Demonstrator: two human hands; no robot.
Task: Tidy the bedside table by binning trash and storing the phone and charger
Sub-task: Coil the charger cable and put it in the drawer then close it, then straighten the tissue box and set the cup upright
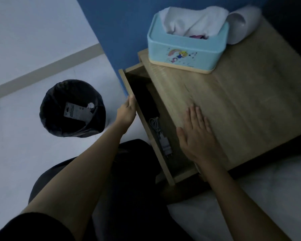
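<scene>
okay, i'm looking down at the pale wooden bedside worktop [241, 105], and its shallow wooden drawer [146, 122] is pulled out along the left edge. my left hand [127, 112] is curled on the drawer's front panel, fingers hooked over its top lip. my right hand [196, 134] lies flat and wide open on the worktop near its front-left corner, holding nothing, bracing.

inside the drawer, the slim black phone [146, 100] lies towards the back, and the grey charger with its coiled cable [161, 134] sits just in front of it. so both are stored. down on the floor, off the left edge, the round black-lined bin [71, 108] has a grey card and a crumpled scrap in it.

the worktop itself carries only the light blue tissue box [186, 47] and a white cup on its side [241, 23] at the back.

i'd judge we're on the last step: shutting the drawer. the next move calls for a straight push from the left hand, keeping the panel square, with the cable clear of the gap.
</scene>
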